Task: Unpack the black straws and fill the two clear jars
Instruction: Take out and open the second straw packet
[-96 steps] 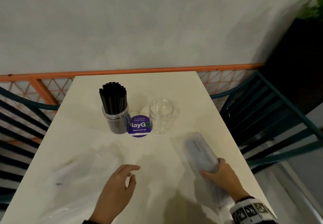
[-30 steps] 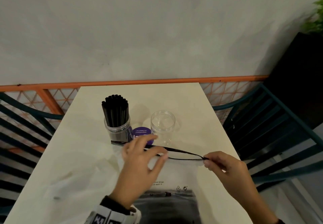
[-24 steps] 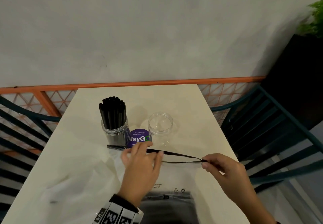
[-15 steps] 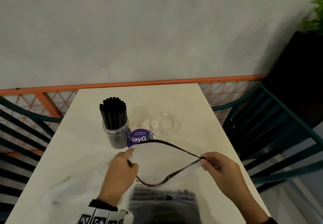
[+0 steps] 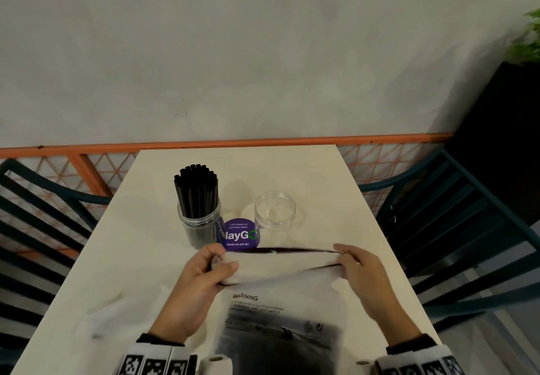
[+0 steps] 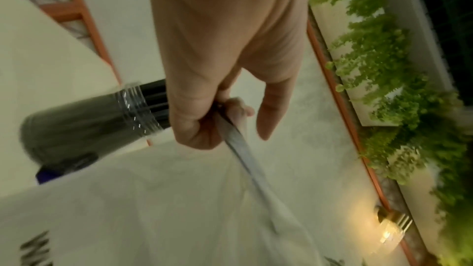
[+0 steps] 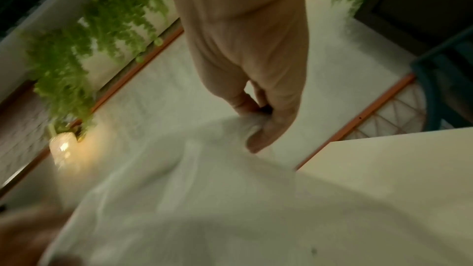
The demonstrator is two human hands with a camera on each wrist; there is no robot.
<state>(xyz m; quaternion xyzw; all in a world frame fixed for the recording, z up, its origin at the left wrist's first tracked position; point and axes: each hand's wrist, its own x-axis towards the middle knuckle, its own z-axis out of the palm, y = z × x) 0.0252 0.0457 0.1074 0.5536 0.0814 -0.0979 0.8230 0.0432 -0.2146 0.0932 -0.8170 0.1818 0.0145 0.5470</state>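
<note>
A clear plastic bag [image 5: 280, 304] printed with WARNING lies at the near edge of the table, dark straws [image 5: 277, 342] blurred in its lower part. My left hand [image 5: 217, 265] pinches the left corner of its dark-edged mouth; in the left wrist view my left hand [image 6: 225, 114] grips bunched plastic [image 6: 240, 141]. My right hand [image 5: 346, 257] pinches the right corner, and in the right wrist view my right hand [image 7: 258, 114] holds the bag [image 7: 204, 179]. Behind stand a clear jar full of black straws [image 5: 199, 208] and an empty clear jar [image 5: 274, 214].
A purple round sticker [image 5: 238, 235] lies between the jars. An empty crumpled clear bag [image 5: 96, 325] lies at the near left of the cream table [image 5: 321, 176]. Dark slatted chairs [image 5: 455, 228] flank both sides, with an orange rail [image 5: 233, 143] and wall behind.
The bag's mouth, pulled wide into a loop half a second ago, is now stretched into a narrow slit. My left hand has moved to the left corner and pinched it. The right hand kept its grip.
</note>
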